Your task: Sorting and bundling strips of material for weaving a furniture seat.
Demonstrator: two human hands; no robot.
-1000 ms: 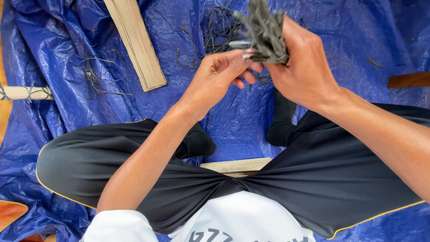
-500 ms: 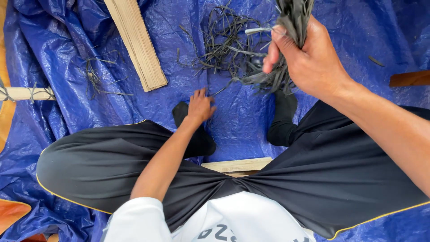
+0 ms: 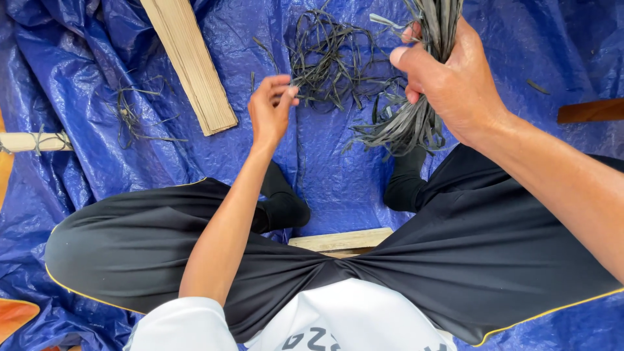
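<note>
My right hand grips a bundle of grey-green leaf strips, held upright so its lower ends fan out above the blue tarp. My left hand hovers over the tarp beside a loose pile of the same dark strips; its fingertips are pinched together near a thin strand, and whether they hold it cannot be told. I sit cross-legged in black trousers with both knees spread.
A flat stack of tan wooden slats lies at the upper left. A small clump of strips and a tied pale stick are at the left. A brown wooden piece is at the right; a wooden block sits under me.
My hands, together on the bundle a second ago, have parted. The left hand dropped to the tarp, then rose toward the loose pile. The right hand keeps the bundle raised.
</note>
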